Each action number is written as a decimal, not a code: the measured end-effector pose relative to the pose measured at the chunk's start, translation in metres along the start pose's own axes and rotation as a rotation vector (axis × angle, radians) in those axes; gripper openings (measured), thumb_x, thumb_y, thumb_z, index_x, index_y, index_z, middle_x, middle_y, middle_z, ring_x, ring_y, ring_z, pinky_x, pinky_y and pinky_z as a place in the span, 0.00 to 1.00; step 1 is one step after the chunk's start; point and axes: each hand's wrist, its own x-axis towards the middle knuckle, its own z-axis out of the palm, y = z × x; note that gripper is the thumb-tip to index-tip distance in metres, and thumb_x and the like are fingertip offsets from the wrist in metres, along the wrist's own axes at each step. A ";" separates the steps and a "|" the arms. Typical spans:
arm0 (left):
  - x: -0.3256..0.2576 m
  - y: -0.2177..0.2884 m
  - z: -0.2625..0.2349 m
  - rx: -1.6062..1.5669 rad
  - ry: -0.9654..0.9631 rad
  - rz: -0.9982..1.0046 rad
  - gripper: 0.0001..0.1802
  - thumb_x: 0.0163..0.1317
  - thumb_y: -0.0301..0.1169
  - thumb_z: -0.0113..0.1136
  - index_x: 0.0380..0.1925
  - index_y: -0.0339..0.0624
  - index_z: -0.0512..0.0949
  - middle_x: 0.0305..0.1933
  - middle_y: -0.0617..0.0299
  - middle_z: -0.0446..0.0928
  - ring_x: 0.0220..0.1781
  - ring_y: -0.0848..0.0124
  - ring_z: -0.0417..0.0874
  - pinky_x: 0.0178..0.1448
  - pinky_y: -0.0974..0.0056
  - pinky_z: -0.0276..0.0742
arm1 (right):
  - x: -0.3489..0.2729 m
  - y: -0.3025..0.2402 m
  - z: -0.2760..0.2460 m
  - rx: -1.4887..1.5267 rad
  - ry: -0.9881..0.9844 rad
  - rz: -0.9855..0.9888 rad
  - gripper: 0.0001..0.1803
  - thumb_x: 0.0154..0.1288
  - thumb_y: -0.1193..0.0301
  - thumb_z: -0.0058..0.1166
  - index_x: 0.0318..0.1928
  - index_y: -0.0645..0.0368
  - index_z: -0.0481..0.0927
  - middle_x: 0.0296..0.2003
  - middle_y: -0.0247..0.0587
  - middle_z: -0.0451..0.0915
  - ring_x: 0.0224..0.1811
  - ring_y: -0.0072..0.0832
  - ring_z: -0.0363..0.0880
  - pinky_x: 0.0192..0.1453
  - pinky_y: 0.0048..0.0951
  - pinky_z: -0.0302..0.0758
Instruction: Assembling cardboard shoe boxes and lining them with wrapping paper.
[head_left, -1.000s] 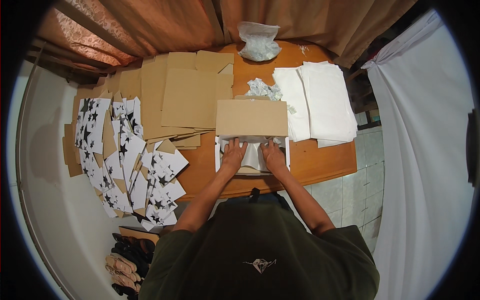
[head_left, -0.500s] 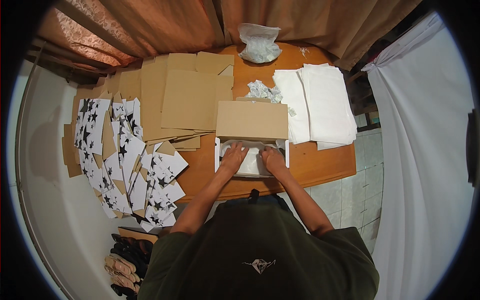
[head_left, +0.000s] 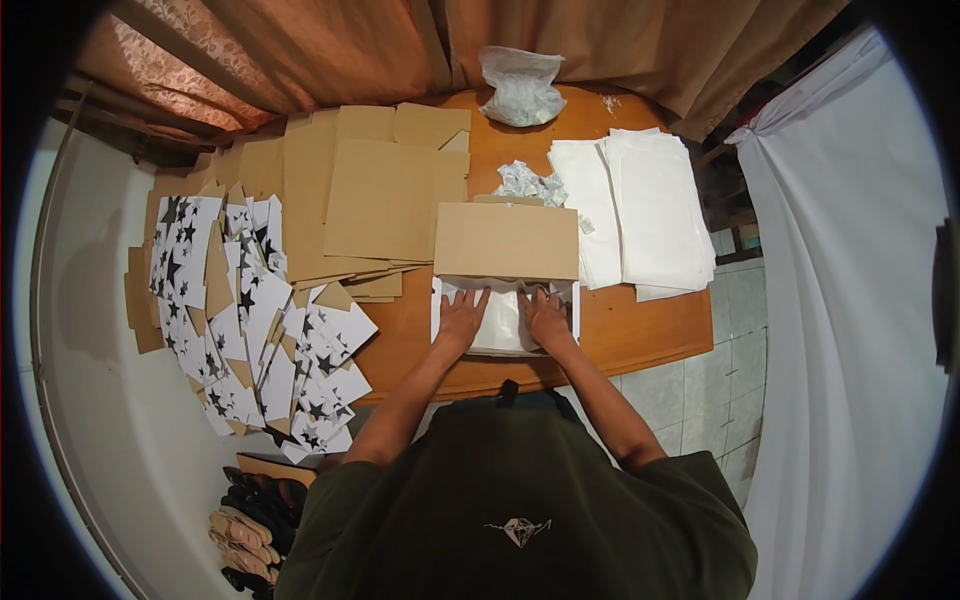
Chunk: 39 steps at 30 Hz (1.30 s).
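**Pressing Paper Inside an Open Box**

At the centre we see the box (head_left: pixel 436 312), on the table's near part directly before the person, its brown lid (head_left: pixel 507 241) folded back on the far side. Thin white paper (head_left: pixel 502 326) lies inside; whether anything sits beneath it, we cannot tell. The left hand (head_left: pixel 462 322) and the right hand (head_left: pixel 544 320) both reach within the walls, one toward each end, fingers outstretched and resting on the paper; neither appears clenched or gripping.

For good work at this step, we judge that flat, even pressure serves best, moving from the middle toward the ends and easing the paper into the corners. Fingertips that dig in could tear so thin a sheet, and a hard push outward might bow the walls.

Around the box we note the brown wooden table (head_left: pixel 640 325). Just behind the lid lies a heap of small packets (head_left: pixel 530 183), with a plastic bag (head_left: pixel 521 90) farther back. White sheets (head_left: pixel 655 205) are stacked to the right; brown cardboard (head_left: pixel 390 205) and star-printed pieces (head_left: pixel 185 250) spread leftward.

Beyond the table we find brown curtains (head_left: pixel 640 50) behind, white cloth (head_left: pixel 830 300) hanging at right above floor tiles (head_left: pixel 690 390), a pale wall (head_left: pixel 90 330) at left, and shoes (head_left: pixel 240 535) at lower left.
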 end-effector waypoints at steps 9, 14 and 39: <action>-0.004 0.009 -0.002 0.185 0.055 -0.023 0.37 0.62 0.28 0.62 0.72 0.51 0.63 0.73 0.49 0.63 0.72 0.54 0.67 0.73 0.35 0.53 | -0.005 -0.005 -0.002 -0.214 -0.003 -0.003 0.34 0.73 0.71 0.44 0.78 0.38 0.60 0.71 0.61 0.63 0.68 0.63 0.68 0.63 0.59 0.76; -0.006 0.004 -0.008 0.088 -0.024 -0.017 0.36 0.60 0.24 0.62 0.70 0.50 0.65 0.72 0.49 0.65 0.71 0.53 0.68 0.73 0.38 0.57 | -0.012 -0.002 -0.010 -0.269 0.029 -0.063 0.31 0.71 0.72 0.47 0.74 0.42 0.66 0.61 0.64 0.70 0.56 0.56 0.80 0.44 0.45 0.86; -0.001 0.001 0.000 0.097 -0.003 -0.033 0.46 0.60 0.28 0.66 0.77 0.56 0.57 0.72 0.51 0.63 0.68 0.52 0.70 0.60 0.43 0.76 | -0.006 -0.008 -0.014 -0.255 -0.020 -0.026 0.34 0.71 0.71 0.47 0.77 0.50 0.60 0.73 0.58 0.61 0.59 0.60 0.76 0.54 0.45 0.85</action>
